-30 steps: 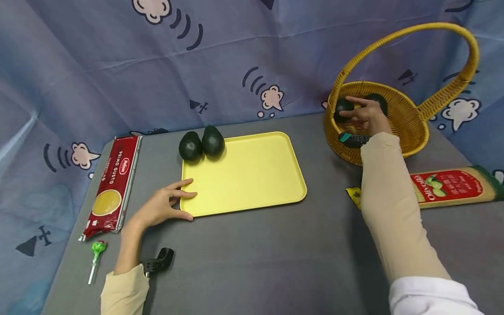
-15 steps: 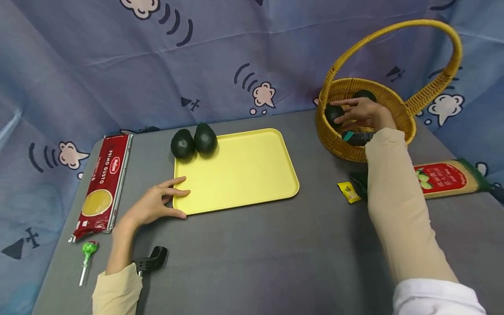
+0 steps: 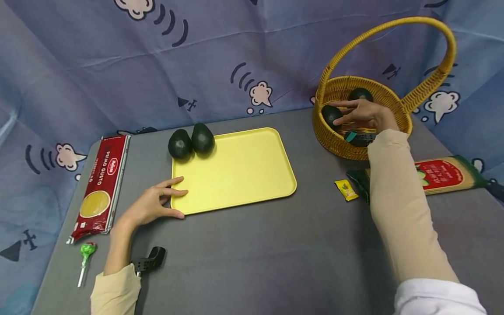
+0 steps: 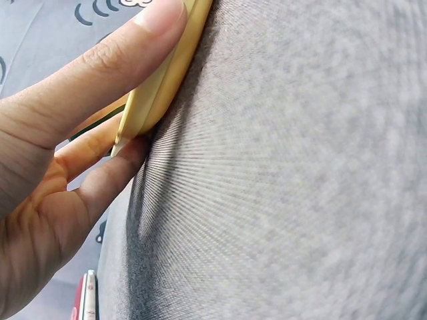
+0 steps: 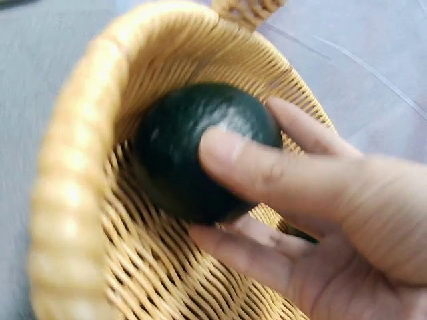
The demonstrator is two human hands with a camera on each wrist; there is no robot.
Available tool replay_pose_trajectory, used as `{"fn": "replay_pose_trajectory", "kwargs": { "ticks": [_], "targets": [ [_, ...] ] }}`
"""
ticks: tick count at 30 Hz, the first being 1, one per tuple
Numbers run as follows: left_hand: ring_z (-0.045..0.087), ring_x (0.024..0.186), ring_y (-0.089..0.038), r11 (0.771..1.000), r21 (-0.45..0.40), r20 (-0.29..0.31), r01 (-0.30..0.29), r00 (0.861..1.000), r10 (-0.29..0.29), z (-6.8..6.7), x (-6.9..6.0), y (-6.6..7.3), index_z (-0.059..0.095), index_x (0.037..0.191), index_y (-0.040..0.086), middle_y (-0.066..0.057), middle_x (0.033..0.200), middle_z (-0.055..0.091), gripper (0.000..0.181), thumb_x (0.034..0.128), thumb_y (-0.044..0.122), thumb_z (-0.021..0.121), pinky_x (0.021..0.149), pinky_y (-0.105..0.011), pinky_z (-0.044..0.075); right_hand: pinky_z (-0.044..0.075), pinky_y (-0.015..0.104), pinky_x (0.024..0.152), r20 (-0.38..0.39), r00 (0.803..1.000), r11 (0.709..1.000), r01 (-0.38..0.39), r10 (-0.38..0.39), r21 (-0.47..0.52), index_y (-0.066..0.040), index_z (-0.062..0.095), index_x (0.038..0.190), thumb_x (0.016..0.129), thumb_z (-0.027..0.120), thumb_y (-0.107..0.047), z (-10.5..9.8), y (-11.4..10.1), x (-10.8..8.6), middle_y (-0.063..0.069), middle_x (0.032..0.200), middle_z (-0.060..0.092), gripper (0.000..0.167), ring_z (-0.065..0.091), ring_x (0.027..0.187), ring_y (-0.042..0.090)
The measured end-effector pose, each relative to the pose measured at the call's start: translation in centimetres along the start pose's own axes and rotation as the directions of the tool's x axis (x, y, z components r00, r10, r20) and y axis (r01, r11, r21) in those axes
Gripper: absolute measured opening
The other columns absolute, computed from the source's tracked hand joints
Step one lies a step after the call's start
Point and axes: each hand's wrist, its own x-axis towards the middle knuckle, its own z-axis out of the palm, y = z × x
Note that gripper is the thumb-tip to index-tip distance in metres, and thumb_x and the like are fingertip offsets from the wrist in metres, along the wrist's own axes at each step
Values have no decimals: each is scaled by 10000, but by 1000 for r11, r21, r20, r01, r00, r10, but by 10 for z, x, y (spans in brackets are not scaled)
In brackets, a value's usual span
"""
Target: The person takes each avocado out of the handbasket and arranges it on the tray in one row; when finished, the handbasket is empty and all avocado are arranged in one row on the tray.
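Note:
In the head view my left hand (image 3: pixel 147 204) holds the near left corner of a yellow tray (image 3: pixel 236 170). The left wrist view shows its thumb (image 4: pixel 100 63) along the tray's edge, with fingers against the corner. Two dark green avocados (image 3: pixel 180 144) (image 3: pixel 203 139) sit side by side at the tray's far left corner. My right hand (image 3: pixel 364 114) reaches inside a wicker basket (image 3: pixel 340 149) and holds an avocado (image 5: pixel 200 153) near the basket's left wall, thumb on top and fingers around its side. Another avocado (image 3: pixel 361 94) lies behind that hand.
A red spaghetti packet (image 3: pixel 101 183) and a green lollipop (image 3: pixel 85 258) lie at the left. Right of the tray are a small yellow candy (image 3: pixel 346 190) and a green-ended noodle packet (image 3: pixel 445 174), partly hidden by my right sleeve. The basket's tall handle (image 3: pixel 429 22) arches above it.
The head view has turned slightly right, shifting everything leftward. Within the basket, my right hand has shifted a little toward me, showing more of the rear avocado. My left hand keeps its place on the tray.

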Motion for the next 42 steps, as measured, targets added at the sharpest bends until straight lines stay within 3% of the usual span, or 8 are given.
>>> {"fn": "replay_pose_trajectory", "kwargs": {
  "ticks": [7,14,21,28,31,34,38,42],
  "targets": [
    [283,1387,-376,1000,2,0,3,1000,-3,0,0,0,640,1240,8,-165,1511,337,583,722,183,842,1027,-405,407,480,373,982,-80,996,995,-32,40,94,-262,252,1527,892,679,-121,3,5,-2,162,1597,1,779,655,930,95],
    [290,1382,-383,1000,4,0,-8,1000,8,0,0,0,641,1236,-1,-176,1503,344,578,723,176,842,1027,-411,404,516,330,936,-95,995,995,-21,30,94,-269,237,1529,874,708,-167,3,7,-8,166,1594,-18,813,662,908,82],
    [282,1385,-387,1000,16,9,-9,1000,8,-1,-1,2,632,1247,1,-178,1507,336,589,729,190,839,1031,-421,399,445,420,1010,-97,995,995,-7,17,100,-252,245,1530,875,707,-145,3,7,-17,167,1594,-33,809,666,898,91],
    [278,1385,-390,999,32,10,-10,1000,10,-1,-1,3,629,1249,-3,-181,1506,338,598,725,190,842,1028,-433,396,456,420,1002,-107,994,988,17,0,154,-255,283,1519,865,707,-76,4,4,-25,144,1600,25,800,638,921,93],
    [273,1386,-393,1000,26,13,-9,1000,9,-1,-1,2,627,1251,-5,-184,1507,334,602,725,193,842,1028,-438,394,435,426,1026,-107,994,983,25,-6,180,-283,298,1513,864,703,-55,4,3,-28,137,1597,63,798,608,964,100],
    [276,1385,-393,1000,31,14,-8,1000,7,-2,-1,1,626,1255,-1,-182,1509,332,607,725,202,842,1027,-444,396,416,429,1046,-111,994,981,35,-14,190,-310,306,1505,869,697,-53,3,3,-31,127,1600,57,789,556,1109,188],
    [283,1383,-392,999,41,15,-7,1000,6,-2,-1,1,625,1259,6,-176,1510,332,612,727,217,841,1026,-447,399,443,403,1032,-118,992,981,64,-43,186,-312,307,1501,879,683,-47,2,5,-35,111,1605,12,774,294,1383,315],
    [281,1383,-397,999,38,17,-8,1000,8,-2,-2,2,624,1259,4,-180,1511,330,609,730,216,839,1028,-450,398,481,364,996,-150,987,983,76,-51,167,-333,323,1490,868,699,-64,1,8,-41,97,1607,-4,775,172,1430,351]
  ]
}}
